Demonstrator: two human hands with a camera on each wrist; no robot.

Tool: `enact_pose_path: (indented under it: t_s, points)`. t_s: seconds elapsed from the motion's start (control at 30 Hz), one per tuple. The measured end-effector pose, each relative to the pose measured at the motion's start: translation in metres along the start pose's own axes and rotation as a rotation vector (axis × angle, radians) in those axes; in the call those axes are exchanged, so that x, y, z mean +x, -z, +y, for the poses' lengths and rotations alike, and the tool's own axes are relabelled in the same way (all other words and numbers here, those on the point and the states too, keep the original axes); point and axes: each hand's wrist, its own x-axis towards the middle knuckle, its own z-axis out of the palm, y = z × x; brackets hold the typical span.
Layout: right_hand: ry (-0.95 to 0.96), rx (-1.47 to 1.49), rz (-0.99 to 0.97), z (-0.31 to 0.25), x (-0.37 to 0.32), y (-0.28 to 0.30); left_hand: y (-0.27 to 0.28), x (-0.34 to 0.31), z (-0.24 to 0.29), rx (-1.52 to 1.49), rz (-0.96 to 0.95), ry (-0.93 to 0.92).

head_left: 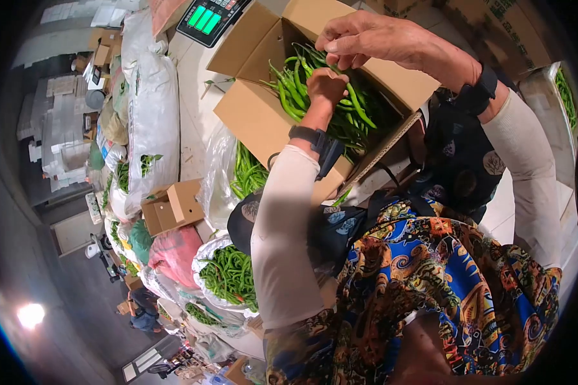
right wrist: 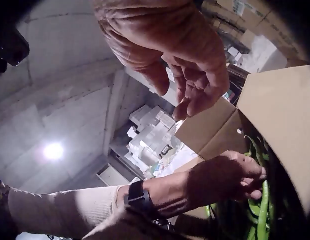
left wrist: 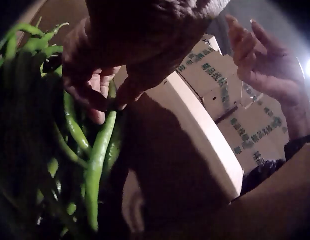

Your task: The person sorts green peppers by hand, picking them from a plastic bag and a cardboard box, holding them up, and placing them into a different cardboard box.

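Observation:
Over an open cardboard box (head_left: 257, 119) of long green chili peppers (head_left: 292, 90), my left hand (head_left: 327, 86) is lowered among the peppers. Its thumb and fingers pinch the upper end of one green chili pepper (left wrist: 101, 165), which hangs down from them in the left wrist view. My right hand (head_left: 366, 38) hovers above the box's far side, beside the left one. Fingers loosely bent, this right hand (right wrist: 170, 60) holds nothing in the right wrist view. The left hand (right wrist: 240, 175) shows there lower down, at the peppers.
A scale with a lit green display (head_left: 205, 19) stands beyond the box. Clear plastic with more peppers (head_left: 247, 170) lies left of the box, near a small carton (head_left: 172, 206). An open sack of peppers (head_left: 230, 276) and large white sacks (head_left: 153, 122) line the left side.

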Motion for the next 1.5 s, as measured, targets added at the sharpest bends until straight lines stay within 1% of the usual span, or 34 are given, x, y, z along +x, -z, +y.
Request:
enact_pose_path:
  t_s: [0.03,0.07,0.13,0.17,0.2,0.27,0.3,0.33,0.4,0.43,0.47,0.53,0.57,0.6,0.63,0.67,0.7,0.73,0.77,0.87,0.9,0.93,1.0,1.07,1.1,1.17,1.2,1.23,1.27,1.33,1.37,1.4,1.43,1.5]
  points:
    - [0.0,-0.004,-0.003,-0.001,0.0,0.0,-0.007,0.017,-0.01,-0.071,-0.022,0.03]
    - [-0.003,0.01,0.007,-0.001,-0.001,-0.001,-0.005,0.016,-0.007,-0.075,-0.022,0.03]
    - [-0.009,0.026,0.017,-0.003,-0.001,0.0,0.006,0.016,0.0,-0.302,-0.055,0.173]
    - [-0.029,0.072,0.007,-0.005,0.0,0.002,0.012,0.017,0.002,-0.338,-0.061,0.14]
    - [-0.053,0.12,-0.003,-0.006,-0.001,0.003,0.028,0.021,-0.005,-0.723,-0.234,0.104]
    - [-0.052,0.108,0.012,-0.004,-0.001,0.004,0.04,0.035,-0.003,-0.445,-0.137,0.037]
    - [-0.039,0.09,0.028,-0.005,0.0,0.005,0.042,0.036,-0.001,-0.449,-0.056,0.02]
    - [-0.039,0.087,0.022,-0.008,0.0,0.007,0.043,0.034,-0.001,-0.453,-0.051,0.022]
    - [-0.119,0.249,-0.124,-0.019,0.001,0.011,0.041,0.032,-0.001,-0.181,0.001,-0.058]
    - [-0.119,0.243,-0.129,-0.019,0.003,0.012,0.038,0.034,0.003,-0.006,0.017,0.071]
    - [-0.125,0.197,-0.123,-0.018,0.004,0.013,0.04,0.035,0.001,-0.011,0.019,0.072]
    - [-0.137,0.148,-0.129,-0.016,0.005,0.012,0.052,0.036,-0.009,0.103,-0.168,-0.085]
    - [-0.167,0.15,-0.117,-0.018,0.002,0.011,0.066,0.025,0.003,-0.113,-0.288,0.025]
    - [-0.195,0.152,-0.105,-0.022,-0.001,0.01,0.088,0.013,0.017,-0.142,-0.374,0.002]
    - [-0.194,0.095,-0.117,-0.027,-0.004,0.01,0.111,0.002,0.028,-0.146,-0.362,-0.079]
    - [-0.192,0.092,-0.127,-0.024,-0.007,0.009,0.134,-0.011,0.041,-0.133,-0.317,-0.1]
    - [-0.149,-0.016,-0.052,-0.02,-0.009,0.007,0.159,-0.012,0.036,-0.173,-0.278,-0.185]
    - [-0.104,-0.123,0.022,-0.017,-0.011,0.005,0.183,-0.024,0.038,-0.198,-0.23,-0.173]
    - [-0.104,-0.142,0.047,-0.015,-0.011,0.004,0.207,-0.032,0.031,-0.268,-0.206,-0.174]
    - [-0.107,-0.164,-0.053,-0.025,-0.009,-0.003,0.255,-0.055,-0.018,-0.385,-0.059,-0.042]
    - [-0.146,-0.164,-0.142,-0.036,-0.01,-0.008,0.266,-0.057,-0.048,-0.424,-0.044,-0.011]
    - [-0.153,-0.081,-0.227,-0.031,-0.009,-0.009,0.273,-0.06,-0.082,-0.465,-0.025,0.02]
    - [-0.187,-0.039,-0.304,-0.027,-0.009,-0.019,0.277,-0.068,-0.14,-0.525,0.059,0.145]
    - [-0.246,-0.048,-0.359,-0.028,-0.008,-0.029,0.275,-0.079,-0.195,-0.567,0.16,0.213]
    - [-0.302,-0.03,-0.357,-0.027,-0.008,-0.033,0.271,-0.089,-0.217,-0.58,0.183,0.217]
    - [-0.336,-0.108,-0.379,-0.028,-0.003,-0.038,0.263,-0.106,-0.256,-0.596,0.266,0.066]
    - [-0.347,-0.124,-0.385,-0.031,-0.001,-0.043,0.261,-0.107,-0.272,-0.608,0.286,0.071]
    - [-0.392,-0.128,-0.313,-0.043,-0.003,-0.051,0.259,-0.105,-0.288,-0.589,0.306,0.13]
    - [-0.39,-0.139,-0.334,-0.043,-0.002,-0.054,0.255,-0.102,-0.305,-0.571,0.326,0.189]
    - [-0.449,-0.099,-0.261,-0.035,0.001,-0.05,0.238,-0.091,-0.324,-0.568,0.377,0.194]
    - [-0.496,-0.144,-0.257,-0.038,0.005,-0.05,0.23,-0.087,-0.314,-0.552,0.386,0.231]
    - [-0.496,-0.157,-0.268,-0.036,0.008,-0.049,0.222,-0.08,-0.311,-0.536,0.391,0.264]
    - [-0.477,-0.149,-0.274,-0.034,0.01,-0.047,0.214,-0.067,-0.319,-0.55,0.397,0.267]
    - [-0.466,-0.179,-0.253,-0.036,0.014,-0.045,0.199,-0.033,-0.348,-0.133,0.406,0.214]
